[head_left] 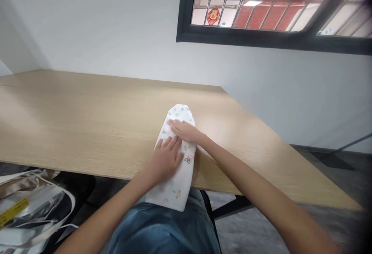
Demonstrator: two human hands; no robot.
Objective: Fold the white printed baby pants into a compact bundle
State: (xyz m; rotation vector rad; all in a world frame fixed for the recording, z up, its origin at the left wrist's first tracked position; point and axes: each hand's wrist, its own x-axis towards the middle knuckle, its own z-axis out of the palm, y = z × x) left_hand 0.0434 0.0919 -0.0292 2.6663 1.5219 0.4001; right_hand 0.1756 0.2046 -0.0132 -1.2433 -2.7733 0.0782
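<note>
A long white folded cloth (176, 184) with small cartoon prints lies on the light wood table. Its far end is rounded, and its near end hangs over the front edge above my lap. My left hand (166, 160) rests flat on the middle of the cloth, fingers spread. Just beyond it, my right hand (185, 131) lies across the upper part, palm down with fingers stretched out. Both hands press on the cloth without gripping it. The exact kind of cloth item does not show.
The wood table (87, 126) stretches far to the left and narrows toward the right. Behind it is a white wall with a dark-framed barred window (250, 37). At lower left, a bag (31, 207) full of packaged items sits on a dark chair.
</note>
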